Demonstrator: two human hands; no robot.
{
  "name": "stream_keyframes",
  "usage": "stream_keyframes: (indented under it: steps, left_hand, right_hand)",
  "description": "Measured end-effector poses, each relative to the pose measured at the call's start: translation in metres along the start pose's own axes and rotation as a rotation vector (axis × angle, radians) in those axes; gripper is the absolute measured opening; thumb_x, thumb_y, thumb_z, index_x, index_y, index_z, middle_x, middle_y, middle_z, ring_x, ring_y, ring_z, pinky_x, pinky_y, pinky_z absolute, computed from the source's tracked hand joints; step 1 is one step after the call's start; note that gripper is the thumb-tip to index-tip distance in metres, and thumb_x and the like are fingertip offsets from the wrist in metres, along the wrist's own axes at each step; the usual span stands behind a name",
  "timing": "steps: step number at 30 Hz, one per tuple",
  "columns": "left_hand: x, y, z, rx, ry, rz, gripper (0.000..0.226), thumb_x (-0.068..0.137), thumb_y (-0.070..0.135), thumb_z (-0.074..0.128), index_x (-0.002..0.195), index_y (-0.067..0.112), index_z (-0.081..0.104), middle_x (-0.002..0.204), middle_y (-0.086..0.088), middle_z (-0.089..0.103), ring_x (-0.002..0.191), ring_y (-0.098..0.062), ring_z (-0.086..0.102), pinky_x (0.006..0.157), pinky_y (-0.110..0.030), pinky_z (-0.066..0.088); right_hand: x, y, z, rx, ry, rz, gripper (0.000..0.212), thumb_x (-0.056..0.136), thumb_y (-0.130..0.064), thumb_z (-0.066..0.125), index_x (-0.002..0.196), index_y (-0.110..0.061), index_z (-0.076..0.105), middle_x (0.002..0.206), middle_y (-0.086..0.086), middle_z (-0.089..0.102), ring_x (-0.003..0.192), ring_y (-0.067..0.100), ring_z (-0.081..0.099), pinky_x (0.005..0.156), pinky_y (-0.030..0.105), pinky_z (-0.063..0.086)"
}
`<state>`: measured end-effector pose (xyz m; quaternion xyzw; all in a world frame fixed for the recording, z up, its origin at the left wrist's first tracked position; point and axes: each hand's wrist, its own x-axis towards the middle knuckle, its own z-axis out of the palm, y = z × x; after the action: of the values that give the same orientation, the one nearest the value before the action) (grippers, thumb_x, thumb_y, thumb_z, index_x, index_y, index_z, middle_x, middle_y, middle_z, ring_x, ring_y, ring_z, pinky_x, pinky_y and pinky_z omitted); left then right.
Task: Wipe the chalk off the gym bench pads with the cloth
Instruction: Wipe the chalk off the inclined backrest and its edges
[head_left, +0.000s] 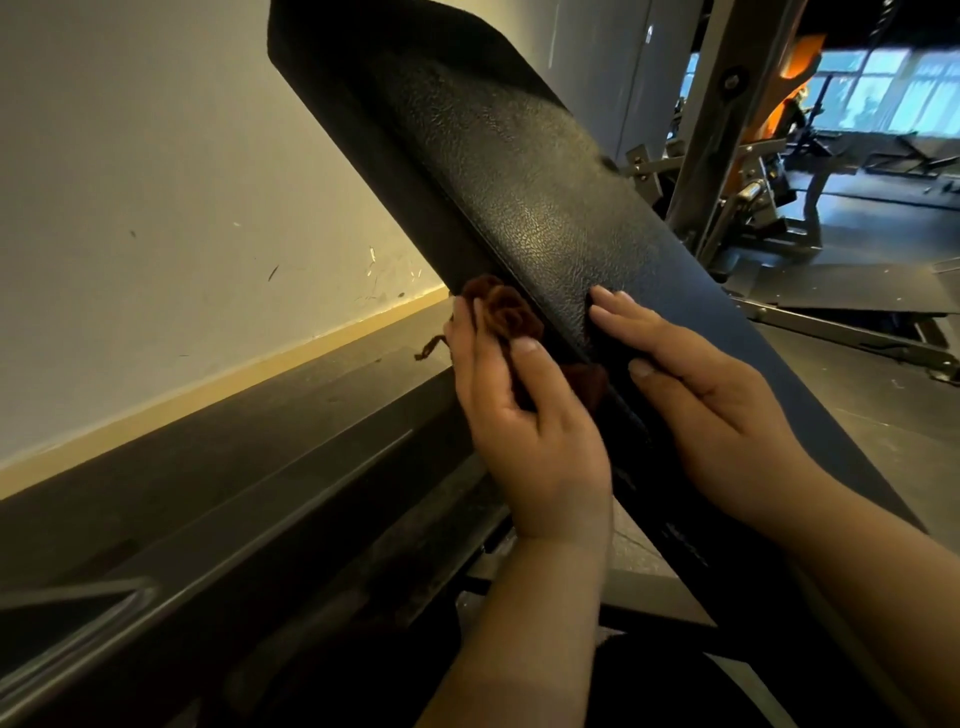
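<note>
A black textured bench pad slants up from lower right to upper left across the view. My left hand grips a bunched brown cloth and presses it against the pad's left side edge. My right hand lies flat on the pad's top surface, fingers together and pointing up the pad, holding nothing. No chalk marks stand out on the visible part of the pad.
A pale wall with a tan skirting board runs close on the left. Dark frame parts and floor lie below the pad. Metal gym machines with orange parts stand at the right, with windows behind.
</note>
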<state>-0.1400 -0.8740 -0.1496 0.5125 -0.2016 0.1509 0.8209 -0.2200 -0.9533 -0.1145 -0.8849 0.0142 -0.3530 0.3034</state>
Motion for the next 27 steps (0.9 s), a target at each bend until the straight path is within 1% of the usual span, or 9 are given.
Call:
stream_keyframes:
  steps: [2,5,8,13,17,18,21,22,27]
  left_hand:
    - [-0.012,0.0,0.001,-0.035,-0.013,-0.012,0.046,0.106,0.018,0.04,0.152,0.022,0.037,0.16,0.001,0.031,0.146,-0.006,0.03,0.116,-0.02,0.03]
    - [-0.058,0.001,0.003,-0.016,-0.105,-0.001,0.055,0.104,0.037,0.032,0.156,0.044,0.014,0.165,0.017,0.006,0.152,-0.014,0.017,0.117,-0.048,0.033]
    - [-0.068,-0.006,0.007,0.087,-0.123,0.061,0.052,0.105,0.04,0.027,0.155,0.045,0.014,0.165,0.019,0.004,0.154,-0.017,0.007,0.117,-0.057,0.029]
    - [-0.011,-0.001,0.003,0.08,-0.054,0.108,0.047,0.102,0.014,0.039,0.149,0.015,0.041,0.163,0.007,0.025,0.153,-0.011,0.016,0.123,-0.049,0.023]
    - [-0.009,-0.002,0.006,-0.026,-0.036,0.004,0.051,0.101,0.015,0.038,0.152,0.02,0.038,0.163,0.01,0.02,0.149,-0.002,0.019,0.119,-0.024,0.028]
    - [-0.021,-0.001,0.009,-0.043,-0.037,0.001,0.052,0.101,0.015,0.039,0.152,0.021,0.037,0.164,0.01,0.017,0.15,-0.005,0.02,0.118,-0.025,0.029]
    - [-0.05,0.0,0.015,-0.051,-0.037,0.05,0.051,0.1,0.022,0.037,0.15,0.033,0.034,0.163,0.003,0.014,0.149,-0.021,0.027,0.115,-0.046,0.037]
    - [-0.051,0.001,0.017,-0.052,-0.024,0.049,0.049,0.1,0.024,0.037,0.148,0.035,0.035,0.161,0.0,0.016,0.147,-0.023,0.03,0.113,-0.047,0.04]
    - [-0.006,0.008,0.015,-0.025,0.08,0.044,0.039,0.104,0.02,0.046,0.141,0.012,0.053,0.152,0.003,0.036,0.14,-0.009,0.039,0.109,-0.016,0.038]
  right_hand:
    - [0.0,0.0,0.0,0.005,0.004,0.006,0.049,0.1,0.002,0.045,0.142,-0.022,0.053,0.152,-0.015,0.046,0.146,0.004,0.032,0.122,0.038,0.024]
    - [0.001,-0.001,-0.001,0.02,0.002,0.0,0.047,0.099,-0.004,0.043,0.142,-0.023,0.053,0.153,-0.015,0.046,0.147,0.005,0.032,0.123,0.042,0.025]
    - [0.001,-0.001,-0.001,0.019,-0.002,-0.006,0.048,0.099,-0.005,0.043,0.141,-0.026,0.052,0.153,-0.016,0.045,0.147,0.006,0.032,0.122,0.041,0.025]
    - [0.001,0.0,0.0,0.009,0.009,0.005,0.049,0.098,-0.005,0.044,0.141,-0.029,0.052,0.152,-0.019,0.045,0.146,0.003,0.032,0.121,0.037,0.025]
    - [0.001,0.002,0.001,0.003,0.013,0.001,0.05,0.098,-0.004,0.044,0.14,-0.029,0.053,0.152,-0.019,0.046,0.146,0.004,0.033,0.122,0.037,0.025]
    - [0.001,0.002,0.0,0.003,0.01,0.002,0.049,0.098,-0.005,0.044,0.141,-0.028,0.053,0.152,-0.019,0.045,0.146,0.004,0.033,0.122,0.037,0.025]
    - [0.0,0.001,-0.001,0.003,0.006,0.005,0.048,0.099,-0.006,0.043,0.142,-0.026,0.052,0.152,-0.019,0.045,0.146,0.004,0.032,0.12,0.036,0.026]
    - [0.0,0.001,-0.001,0.012,0.008,0.004,0.048,0.099,-0.007,0.043,0.142,-0.025,0.053,0.152,-0.018,0.045,0.146,0.004,0.033,0.12,0.036,0.026]
    - [0.001,0.0,0.001,-0.002,0.019,0.003,0.05,0.097,-0.007,0.044,0.141,-0.028,0.053,0.151,-0.022,0.045,0.145,0.002,0.034,0.12,0.032,0.026]
